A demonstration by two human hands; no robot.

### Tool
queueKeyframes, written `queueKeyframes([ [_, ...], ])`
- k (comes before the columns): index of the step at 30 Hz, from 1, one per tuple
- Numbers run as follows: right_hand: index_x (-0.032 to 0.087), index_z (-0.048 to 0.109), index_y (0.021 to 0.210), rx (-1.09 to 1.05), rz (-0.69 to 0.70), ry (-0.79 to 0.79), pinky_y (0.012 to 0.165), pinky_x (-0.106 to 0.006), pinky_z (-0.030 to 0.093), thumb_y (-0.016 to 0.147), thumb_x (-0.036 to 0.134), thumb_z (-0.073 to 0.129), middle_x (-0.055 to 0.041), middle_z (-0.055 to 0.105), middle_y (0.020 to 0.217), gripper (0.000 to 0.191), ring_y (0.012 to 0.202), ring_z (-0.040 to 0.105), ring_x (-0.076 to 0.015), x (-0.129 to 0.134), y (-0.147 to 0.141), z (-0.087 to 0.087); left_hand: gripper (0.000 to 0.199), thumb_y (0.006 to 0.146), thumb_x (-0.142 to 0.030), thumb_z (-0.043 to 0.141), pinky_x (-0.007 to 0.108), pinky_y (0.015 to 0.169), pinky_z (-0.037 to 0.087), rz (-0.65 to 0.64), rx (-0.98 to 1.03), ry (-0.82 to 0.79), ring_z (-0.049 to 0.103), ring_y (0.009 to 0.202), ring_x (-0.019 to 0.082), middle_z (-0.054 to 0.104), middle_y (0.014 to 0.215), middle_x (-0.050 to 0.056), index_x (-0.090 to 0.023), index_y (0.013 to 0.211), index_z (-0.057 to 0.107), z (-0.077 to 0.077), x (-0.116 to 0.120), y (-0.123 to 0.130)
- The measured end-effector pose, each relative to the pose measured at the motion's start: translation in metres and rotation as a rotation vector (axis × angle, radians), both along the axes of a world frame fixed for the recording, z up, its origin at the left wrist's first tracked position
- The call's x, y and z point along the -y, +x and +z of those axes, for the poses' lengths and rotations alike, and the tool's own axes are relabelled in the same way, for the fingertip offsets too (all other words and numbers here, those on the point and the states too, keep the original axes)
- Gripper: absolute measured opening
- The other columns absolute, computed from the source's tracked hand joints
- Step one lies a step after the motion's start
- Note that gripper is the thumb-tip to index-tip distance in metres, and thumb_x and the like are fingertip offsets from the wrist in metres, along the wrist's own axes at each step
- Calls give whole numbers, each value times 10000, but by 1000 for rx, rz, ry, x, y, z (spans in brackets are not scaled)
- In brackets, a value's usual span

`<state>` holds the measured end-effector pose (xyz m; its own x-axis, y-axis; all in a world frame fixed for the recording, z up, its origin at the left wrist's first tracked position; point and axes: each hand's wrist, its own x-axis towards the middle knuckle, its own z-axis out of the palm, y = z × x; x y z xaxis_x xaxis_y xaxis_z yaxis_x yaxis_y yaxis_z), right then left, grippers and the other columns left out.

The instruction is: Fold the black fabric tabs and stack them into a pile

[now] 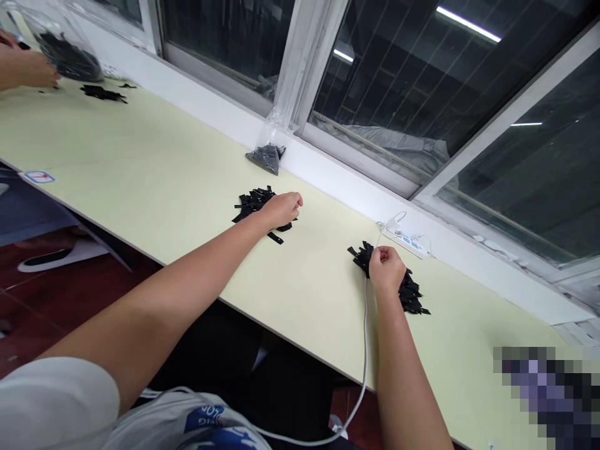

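Note:
My left hand (pixel 282 210) is over the right side of a pile of short black strips (pixel 253 203), its fingers curled together. Whatever it may hold is too small or hidden to tell. Farther right, my right hand (pixel 388 270) is above a second pile of black strips (pixel 410 294), thumb and fingers pinched; I cannot make out anything between them. A white cable (pixel 365 325) passes behind or under this hand, and whether the fingers touch it is unclear. Small pale marks show on some strips.
A clear plastic bag of black pieces (pixel 267 157) leans by the wall. Behind my right hand lies a white power strip (pixel 409 242). At far left, another person's hand (pixel 28 69) is near a large bag (pixel 68 56) and black strips (pixel 103 94). A pixelated patch covers the right.

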<state>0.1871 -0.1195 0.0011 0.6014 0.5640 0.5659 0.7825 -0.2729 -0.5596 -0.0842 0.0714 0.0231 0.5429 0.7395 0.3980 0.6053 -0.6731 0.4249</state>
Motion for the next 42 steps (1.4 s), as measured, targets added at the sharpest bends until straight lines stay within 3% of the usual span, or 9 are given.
queueKeyframes([
  [10,187,663,851,6,10,-16,752,-336,399,824,355,509,-32,652,702,229,690,586,-218,1,0,-1,337,799,-166,506,305,845,440,-36,-6,-33,604,945,203,697,1063,83,-192,1098,660,-1,-10,-2],
  [16,199,658,831,5,21,-25,745,-332,396,825,346,521,-20,646,693,201,683,588,-211,0,0,0,325,662,-158,642,431,1004,389,-154,-146,-91,534,1161,299,686,1172,115,-208,964,748,-8,-11,-6],
  [20,194,657,825,-1,52,-46,739,-332,398,830,352,519,-27,645,689,210,689,586,-215,0,-1,0,200,687,-147,606,415,983,403,-156,-193,-108,603,993,251,735,989,76,-228,793,756,-12,-11,-3],
  [25,189,658,825,-3,84,-61,733,-331,402,835,367,519,-28,643,684,226,672,576,-209,1,-3,0,217,708,-165,601,349,883,450,-151,-191,-61,621,893,224,737,965,74,-223,843,760,-15,-16,-2],
  [28,189,659,816,7,89,-66,733,-328,401,833,366,521,-28,642,684,225,672,574,-205,0,-3,-1,280,684,-150,605,334,845,462,-164,-157,-69,618,883,226,729,984,92,-205,907,765,-17,-19,-2],
  [33,195,667,813,0,104,-68,716,-319,402,830,375,531,-24,644,688,227,670,582,-200,0,-4,-1,263,718,-92,542,336,843,455,-208,-58,-86,616,845,216,717,902,88,-190,834,757,-16,-17,-1],
  [37,193,673,821,-18,125,-71,714,-324,413,831,394,533,-23,639,676,245,655,580,-198,0,-4,0,310,760,-83,502,330,911,446,-227,-45,-44,613,954,215,703,1017,93,-177,936,739,-11,-13,1],
  [40,183,681,844,-82,155,-57,725,-331,436,821,413,558,-33,652,704,262,666,584,-195,-2,-7,0,375,787,-61,455,321,971,438,-254,114,-33,602,1016,190,672,1125,90,-166,1045,707,-8,-2,13],
  [42,172,679,914,-233,246,-41,705,-328,463,798,449,608,-55,686,800,309,700,602,-195,-4,-11,0,376,801,-54,442,305,929,467,-295,272,-111,608,972,166,661,1137,85,-158,1066,689,-8,13,27],
])
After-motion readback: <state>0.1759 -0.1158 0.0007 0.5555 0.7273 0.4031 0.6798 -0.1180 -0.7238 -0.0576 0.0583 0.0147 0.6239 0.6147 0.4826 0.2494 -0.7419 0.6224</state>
